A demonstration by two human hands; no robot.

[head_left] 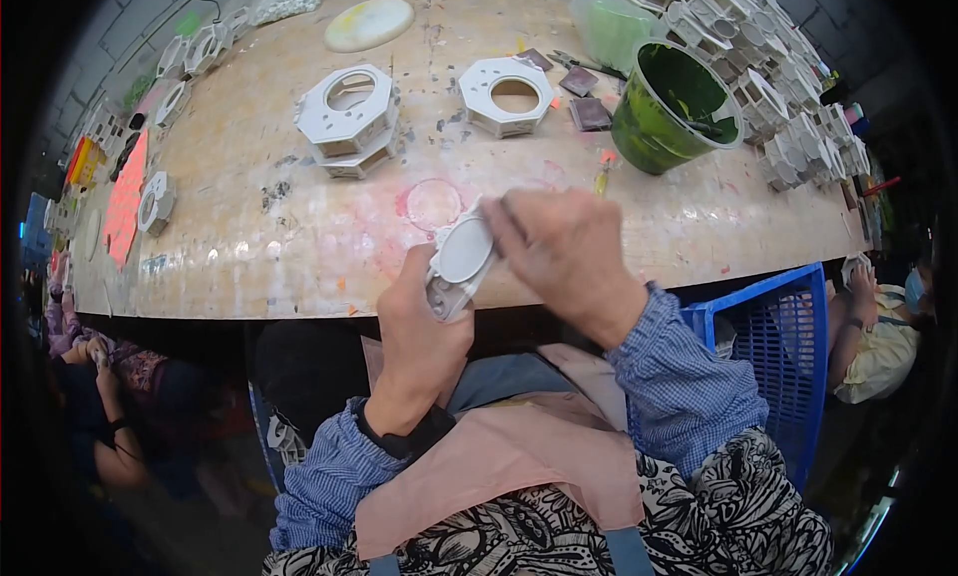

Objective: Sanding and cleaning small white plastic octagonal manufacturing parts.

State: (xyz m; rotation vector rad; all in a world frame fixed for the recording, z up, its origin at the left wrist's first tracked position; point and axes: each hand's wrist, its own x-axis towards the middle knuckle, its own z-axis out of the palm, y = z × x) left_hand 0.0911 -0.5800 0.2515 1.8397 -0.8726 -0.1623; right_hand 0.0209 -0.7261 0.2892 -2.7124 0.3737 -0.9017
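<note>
A small white cast piece with an oval panel [466, 250] is gripped in my left hand [417, 349], just above the table's front edge. The thumb and fingers of that hand wrap its lower part. My right hand [569, 252] is closed against the upper right rim of the piece, slightly blurred. Whatever its curled fingers pinch is hidden. Farther back, two white octagonal frames with round openings stand stacked [344, 117]. To their right is one more white octagonal frame [506, 97].
A clear tub coated in dark green [654, 127] stands back right, beside brown sanding pads [591, 114]. Many white frames [788, 127] are piled at the right. A blue plastic crate [768, 327] is below the table edge. People sit at both sides.
</note>
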